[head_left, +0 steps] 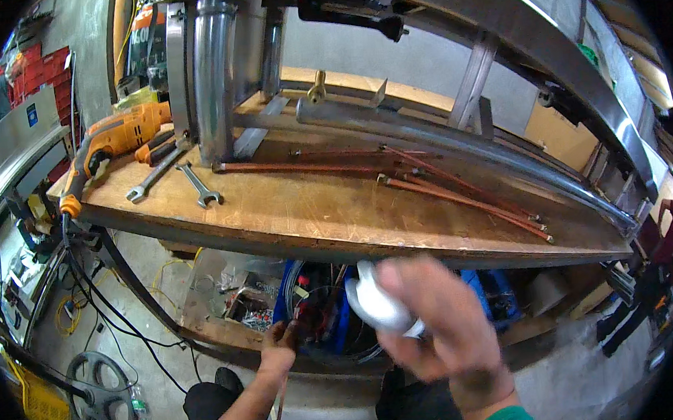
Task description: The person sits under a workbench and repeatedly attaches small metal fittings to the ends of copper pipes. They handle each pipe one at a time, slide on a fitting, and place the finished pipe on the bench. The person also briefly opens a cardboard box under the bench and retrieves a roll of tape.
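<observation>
Raised close in front of me, my right hand (447, 311) is closed round a rounded, shiny white object (380, 304). Motion blurs it, so its kind is unclear. Lower and to the left, below the bench edge, my left hand (278, 345) has its fingers closed on a thin copper tube (280, 401) that hangs down from it between my legs. More slim copper tubes (461, 201) with fittings at their ends lie across the wooden workbench (305, 212). Two open-end wrenches rest at its left, one wrench (198, 185) in front of the other wrench (154, 174).
An orange corded power tool (124, 131) lies at the bench's left end. A steel frame (214, 78) stands on the bench. Below are a shelf with a parts bin (237, 295) and a blue crate (337, 327). Black cables (126, 326) hang near a dark handwheel (100, 400).
</observation>
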{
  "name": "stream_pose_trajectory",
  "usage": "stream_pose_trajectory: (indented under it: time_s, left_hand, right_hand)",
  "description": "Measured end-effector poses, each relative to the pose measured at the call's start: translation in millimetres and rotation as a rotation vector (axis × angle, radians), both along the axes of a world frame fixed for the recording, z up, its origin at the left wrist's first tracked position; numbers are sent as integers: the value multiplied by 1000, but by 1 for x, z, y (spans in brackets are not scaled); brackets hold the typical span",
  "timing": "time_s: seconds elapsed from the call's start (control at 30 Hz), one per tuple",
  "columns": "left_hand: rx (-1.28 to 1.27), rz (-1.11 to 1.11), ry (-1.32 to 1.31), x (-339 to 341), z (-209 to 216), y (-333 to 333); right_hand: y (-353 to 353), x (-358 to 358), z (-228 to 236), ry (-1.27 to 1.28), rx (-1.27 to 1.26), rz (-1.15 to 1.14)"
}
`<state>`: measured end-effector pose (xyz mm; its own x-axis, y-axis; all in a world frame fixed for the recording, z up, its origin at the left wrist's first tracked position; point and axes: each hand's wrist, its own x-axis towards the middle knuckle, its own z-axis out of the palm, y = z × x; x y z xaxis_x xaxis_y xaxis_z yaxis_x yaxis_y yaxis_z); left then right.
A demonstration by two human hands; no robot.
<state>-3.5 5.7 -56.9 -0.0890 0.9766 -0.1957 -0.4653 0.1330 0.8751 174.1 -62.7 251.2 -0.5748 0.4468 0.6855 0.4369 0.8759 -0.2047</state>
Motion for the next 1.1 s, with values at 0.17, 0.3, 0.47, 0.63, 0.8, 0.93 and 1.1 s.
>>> stream_pose_trajectory:
  time_s: [0.17,0.3,0.47,0.63,0.8,0.93,1.1]
  left_hand:
    - [57,-29,145,3,-14,5]
    - [116,-126,284,-9,12,-7]
    - [91,-119,289,-22,8,-14]
    - [95,-154,283,-23,13,-24]
    - [139,-136,245,-19,12,-24]
    - [93,-132,307,-27,35,-35]
    - [-38,-164,-101,-28,55,-39]
  right_hand:
    - [81,-22,35,-310,109,-227]
    - [81,-19,35,-349,73,-353]
    - [81,-24,30,-324,67,-388]
    - [80,-23,36,-353,-19,-348]
    - [81,-18,31,-205,284,-279]
    - [40,-10,3,125,369,-58]
    - [-13,-10,-159,58,-631,-180]
